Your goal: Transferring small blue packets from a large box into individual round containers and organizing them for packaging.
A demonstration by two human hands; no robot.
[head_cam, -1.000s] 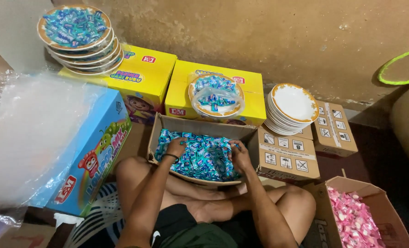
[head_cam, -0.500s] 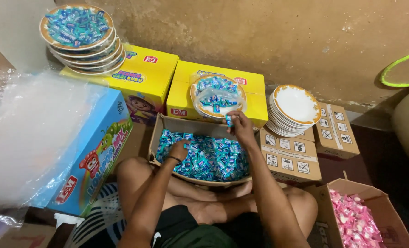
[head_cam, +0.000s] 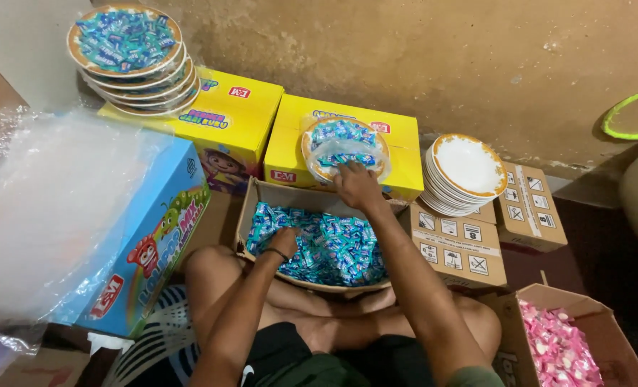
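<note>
On the dark floor (head_cam: 605, 251) sit 2 yellow boxes (head_cam: 233, 122), a blue box (head_cam: 154, 244), brown cartons (head_cam: 462, 247) and an open sweets carton (head_cam: 319, 247).

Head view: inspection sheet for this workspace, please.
Surface: floor, dark, partly covered by boxes.
Job's things: open box of blue candies; plate with candies in a clear bag on a yellow box.
Clutter: filled plates, empty plates, blue box, pink candies, cartons.
Hands: left hand in the candies; right hand on the plate's bag.
Cables: nothing seen.
Surroundings: stained wall, green hoop.
</note>
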